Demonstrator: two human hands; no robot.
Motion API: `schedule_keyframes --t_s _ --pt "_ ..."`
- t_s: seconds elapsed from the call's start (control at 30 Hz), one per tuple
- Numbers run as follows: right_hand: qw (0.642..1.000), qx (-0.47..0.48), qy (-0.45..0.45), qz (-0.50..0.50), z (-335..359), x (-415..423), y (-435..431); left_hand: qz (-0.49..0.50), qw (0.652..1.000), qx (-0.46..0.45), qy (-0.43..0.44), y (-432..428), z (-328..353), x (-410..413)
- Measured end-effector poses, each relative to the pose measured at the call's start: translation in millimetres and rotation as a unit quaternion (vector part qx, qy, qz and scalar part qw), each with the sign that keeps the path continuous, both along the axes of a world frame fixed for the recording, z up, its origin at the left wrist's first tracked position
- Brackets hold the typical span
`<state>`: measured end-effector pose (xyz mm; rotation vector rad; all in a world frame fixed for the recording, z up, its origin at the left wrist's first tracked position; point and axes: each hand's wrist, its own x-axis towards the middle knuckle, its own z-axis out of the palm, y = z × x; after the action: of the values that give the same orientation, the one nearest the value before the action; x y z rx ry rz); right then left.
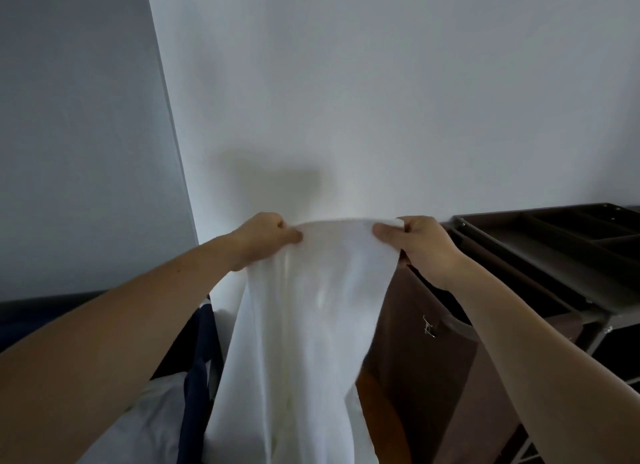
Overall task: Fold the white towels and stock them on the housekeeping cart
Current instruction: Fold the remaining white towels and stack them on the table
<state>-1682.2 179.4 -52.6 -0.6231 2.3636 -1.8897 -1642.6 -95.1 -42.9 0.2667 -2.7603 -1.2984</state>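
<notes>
A white towel point(304, 318) hangs in front of me, held up by its top edge against the pale wall. My left hand point(265, 236) pinches the top left corner. My right hand point(420, 243) pinches the top right corner, with the two hands a short way apart. The cloth falls in long folds down past the bottom of the view. The housekeeping cart point(540, 255), dark brown with a divided top tray, stands to the right, just beyond my right wrist.
A brown fabric bag point(426, 352) hangs on the cart's left end, behind the towel. More white linen point(149, 415) and a dark blue cloth point(201, 359) lie at lower left. A pale wall point(346, 99) fills the background.
</notes>
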Motion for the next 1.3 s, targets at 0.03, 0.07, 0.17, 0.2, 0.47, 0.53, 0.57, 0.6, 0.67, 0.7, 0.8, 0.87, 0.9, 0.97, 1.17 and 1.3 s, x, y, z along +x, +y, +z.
schedule_keyframes --t_s 0.03,0.07,0.17,0.2,0.47,0.53,0.57,0.6,0.67,0.7,0.8,0.87,0.9,0.97,1.17,1.3 --pt "0.998 -0.039 -0.037 0.017 0.7 0.3 0.5 0.000 0.999 -0.001 -0.049 1.3 -6.2 2.8" --pt "0.996 -0.053 -0.068 0.016 -1.4 -0.9 0.6 0.001 0.995 0.017 -0.094 2.6 -12.1 6.5" --pt "0.992 0.000 -0.100 -0.075 -18.9 -4.8 -3.8 0.014 0.984 0.126 -0.123 6.8 -22.3 12.4" --pt "0.990 0.033 -0.090 -0.102 -25.8 -4.8 -7.1 0.016 0.981 0.163 -0.107 8.8 -23.2 11.6" --pt "0.966 0.130 0.107 -0.198 -18.5 21.3 -60.6 -0.013 0.939 0.343 0.033 57.0 -18.2 8.7" --pt "0.961 0.135 0.150 -0.191 -15.5 28.6 -70.2 0.035 0.930 0.359 0.070 66.2 -19.6 7.8" --pt "0.961 0.139 0.158 -0.180 -15.2 30.7 -74.0 0.059 0.930 0.353 0.087 68.6 -20.7 6.9" --pt "0.961 0.149 0.161 -0.167 -15.7 33.0 -76.8 0.077 0.933 0.338 0.100 70.1 -21.7 6.5" --pt "0.964 0.172 0.147 -0.141 -17.1 35.2 -79.2 0.088 0.947 0.286 0.120 71.6 -24.3 8.2" --pt "0.966 0.177 0.132 -0.131 -17.4 34.8 -79.3 0.085 0.953 0.262 0.128 71.7 -26.7 9.4" --pt "0.978 0.170 0.080 -0.092 -15.8 34.0 -78.6 0.075 0.962 0.210 0.159 70.3 -34.2 14.5" --pt "0.985 0.144 0.052 -0.074 -16.6 32.9 -78.6 0.067 0.963 0.186 0.184 71.0 -38.3 18.6" --pt "0.989 0.124 0.042 -0.070 -18.2 31.9 -78.3 0.061 0.963 0.177 0.195 72.5 -39.8 21.1" --pt "0.995 0.080 0.021 -0.061 -22.9 28.5 -77.3 0.054 0.961 0.173 0.209 75.5 -43.4 25.6" --pt "0.995 0.054 0.071 -0.035 -32.3 22.4 -72.8 0.062 0.953 0.223 0.197 69.0 -48.6 30.0" --pt "0.989 0.052 0.114 -0.077 -34.7 25.0 -78.4 0.067 0.946 0.248 0.196 68.7 -46.0 30.3"
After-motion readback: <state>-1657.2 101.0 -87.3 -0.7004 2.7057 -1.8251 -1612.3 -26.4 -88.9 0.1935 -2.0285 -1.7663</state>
